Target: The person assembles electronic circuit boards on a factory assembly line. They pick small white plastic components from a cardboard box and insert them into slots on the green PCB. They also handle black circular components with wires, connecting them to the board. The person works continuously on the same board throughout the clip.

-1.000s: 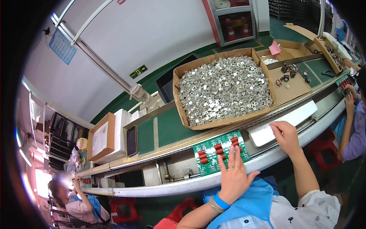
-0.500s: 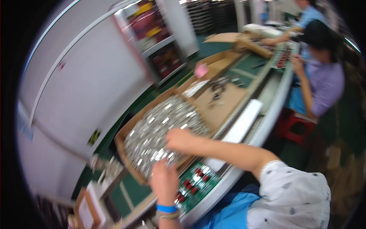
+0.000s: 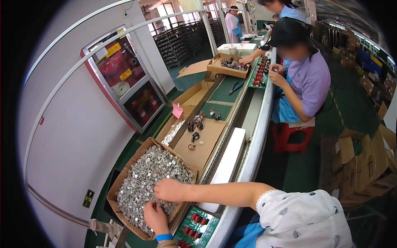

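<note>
A cardboard box full of small shiny metal parts sits in front of me at the left. My right hand reaches across to the middle of the heap, its fingers curled down onto the parts. Closer to me, my left hand, with a blue band at the wrist, is over the near part of the box. Its fingers are bent together; anything in them is too small to name. Beside the box, partly behind my left wrist, lies a green circuit board with several dark red components.
A long white block lies on the conveyor line beyond the board. Further on are cardboard with loose wired parts, blue-handled pliers and another parts box. A person in purple sits on a red stool at the right.
My view has swung up toward the line and steadied from a blur. Both hands remain at the box of metal parts, the left now further over its near part.
</note>
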Action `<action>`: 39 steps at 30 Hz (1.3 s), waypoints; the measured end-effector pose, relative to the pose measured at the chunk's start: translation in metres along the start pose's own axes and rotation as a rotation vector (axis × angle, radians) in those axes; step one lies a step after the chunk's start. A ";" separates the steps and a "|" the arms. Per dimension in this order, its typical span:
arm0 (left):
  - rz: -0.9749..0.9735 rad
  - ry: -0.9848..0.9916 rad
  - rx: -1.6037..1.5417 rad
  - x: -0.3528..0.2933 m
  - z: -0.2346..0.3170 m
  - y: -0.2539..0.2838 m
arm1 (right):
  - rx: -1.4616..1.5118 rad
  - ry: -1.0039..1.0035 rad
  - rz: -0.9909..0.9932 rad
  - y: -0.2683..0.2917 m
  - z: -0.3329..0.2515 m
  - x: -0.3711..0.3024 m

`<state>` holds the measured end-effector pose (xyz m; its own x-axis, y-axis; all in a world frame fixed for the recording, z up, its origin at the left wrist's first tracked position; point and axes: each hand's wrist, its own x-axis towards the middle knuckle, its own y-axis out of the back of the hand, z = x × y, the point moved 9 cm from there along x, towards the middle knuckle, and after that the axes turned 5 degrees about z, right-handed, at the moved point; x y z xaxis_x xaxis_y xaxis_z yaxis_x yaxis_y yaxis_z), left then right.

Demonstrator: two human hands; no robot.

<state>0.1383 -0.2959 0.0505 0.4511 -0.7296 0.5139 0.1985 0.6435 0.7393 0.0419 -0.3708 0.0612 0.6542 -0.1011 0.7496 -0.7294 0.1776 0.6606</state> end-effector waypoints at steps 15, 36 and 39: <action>-0.009 0.190 -0.243 -0.009 -0.044 -0.005 | 0.563 -0.228 0.233 0.074 0.036 -0.008; 0.186 0.458 -0.222 -0.021 -0.053 0.030 | 0.479 -0.331 0.277 0.087 0.053 -0.058; 0.323 0.388 0.012 -0.021 -0.060 0.072 | 0.434 -0.472 0.314 0.085 0.072 -0.066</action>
<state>0.1957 -0.2205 0.0666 0.7783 -0.3527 0.5196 -0.0134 0.8179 0.5752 -0.0779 -0.4189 0.0710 0.3157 -0.5394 0.7806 -0.9470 -0.1280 0.2946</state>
